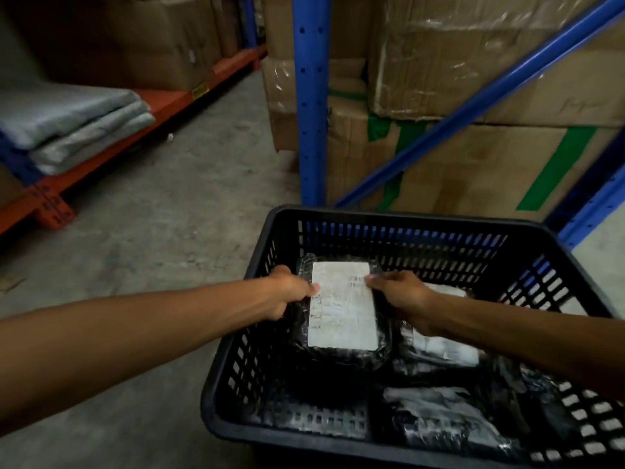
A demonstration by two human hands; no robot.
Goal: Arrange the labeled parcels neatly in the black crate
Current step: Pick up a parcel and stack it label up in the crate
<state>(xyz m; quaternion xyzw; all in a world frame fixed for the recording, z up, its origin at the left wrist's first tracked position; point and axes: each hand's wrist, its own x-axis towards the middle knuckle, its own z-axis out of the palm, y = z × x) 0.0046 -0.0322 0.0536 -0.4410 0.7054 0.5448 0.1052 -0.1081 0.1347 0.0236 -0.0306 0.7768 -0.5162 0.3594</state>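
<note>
A black slatted crate [399, 216] stands on the floor at the lower right. Inside it, a black plastic-wrapped parcel with a large white label [343, 316] lies at the far left of the crate. My left hand [289, 292] grips its left edge and my right hand [399, 297] grips its right edge near the barcode. A second labeled parcel [443, 348] lies to the right, partly under my right forearm. A third black parcel [436, 418] rests at the near right of the crate.
Blue rack uprights [311, 96] and stacked cardboard boxes [473, 79] stand just behind the crate. An orange low shelf [111, 147] on the left holds folded grey bags [74, 126]. Bare concrete floor [169, 231] lies left of the crate.
</note>
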